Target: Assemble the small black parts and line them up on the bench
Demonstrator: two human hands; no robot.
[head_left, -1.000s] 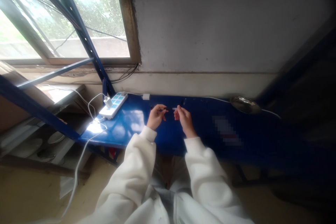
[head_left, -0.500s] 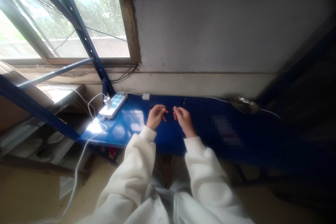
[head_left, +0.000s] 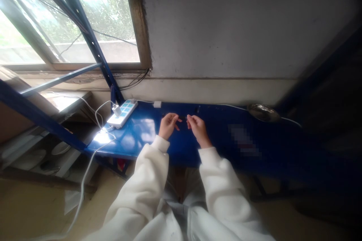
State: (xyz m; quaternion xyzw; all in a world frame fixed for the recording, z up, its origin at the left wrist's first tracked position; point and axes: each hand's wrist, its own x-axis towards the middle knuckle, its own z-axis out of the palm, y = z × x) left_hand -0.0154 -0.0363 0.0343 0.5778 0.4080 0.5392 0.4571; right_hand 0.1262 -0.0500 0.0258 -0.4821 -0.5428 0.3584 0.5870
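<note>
Between my hands, above the blue tabletop (head_left: 181,150), is a small, thin dark piece (head_left: 183,117), too small to make out its kind. My left hand (head_left: 167,125) pinches its left end between thumb and fingers. On the other side, my right hand (head_left: 198,128) pinches the right end, where a tiny pale bit shows at the fingertips. Both hands face each other, a short gap apart, with the dark piece bridging it.
At the left, a white power strip (head_left: 123,113) has a white plug (head_left: 116,110) in it, its cable trailing off the edge. A white adapter (head_left: 157,104) lies by the wall. Back right sits a shiny metal dish (head_left: 263,112). Blue shelf posts (head_left: 93,41) rise near the window.
My left hand has shifted very slightly to the right. Both hands keep their pinch on the small dark piece.
</note>
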